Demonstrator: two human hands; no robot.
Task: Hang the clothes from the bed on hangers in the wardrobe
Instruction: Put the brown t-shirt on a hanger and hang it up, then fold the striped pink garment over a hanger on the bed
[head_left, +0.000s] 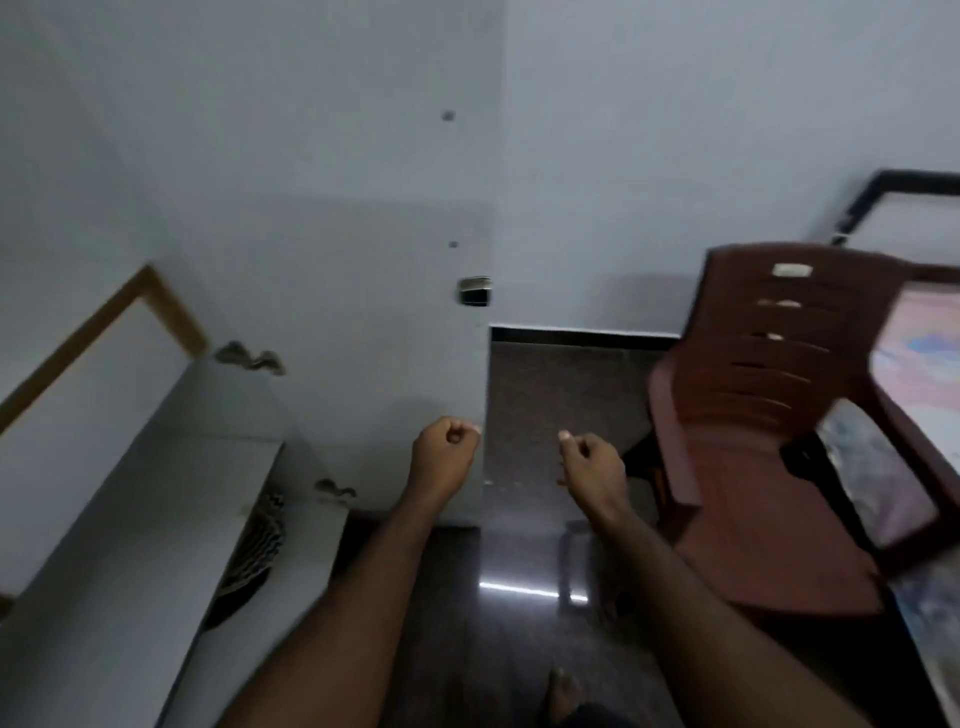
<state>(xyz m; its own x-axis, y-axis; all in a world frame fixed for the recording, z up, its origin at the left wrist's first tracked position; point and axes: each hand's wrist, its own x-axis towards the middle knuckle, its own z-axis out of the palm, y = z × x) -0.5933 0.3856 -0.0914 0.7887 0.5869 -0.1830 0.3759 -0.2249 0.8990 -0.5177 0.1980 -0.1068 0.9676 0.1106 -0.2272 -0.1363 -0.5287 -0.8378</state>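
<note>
1. I count two hands, one chair (769, 415), two wardrobe (130, 467) handles (249, 358), one striped cloth (260, 545).
2. The cloth shows in the wardrobe's door gap, lower left.
3. Left hand (444, 447): raised ahead, fingers curled into a fist, holding nothing.
4. Right hand (592, 462): near it, apart, fingers curled in, empty.
5. The bed (919, 353) lies behind the chair, right edge.

Free lane: dark floor (467, 613) runs forward between the white wardrobe (363, 322) on the left and a plastic chair (753, 415) on the right. Left hand (444, 447) is close to the wardrobe's edge, right hand (589, 462) near the chair. The chair blocks the bed (914, 338). Striped cloth (260, 545) fills a wardrobe gap.
</note>
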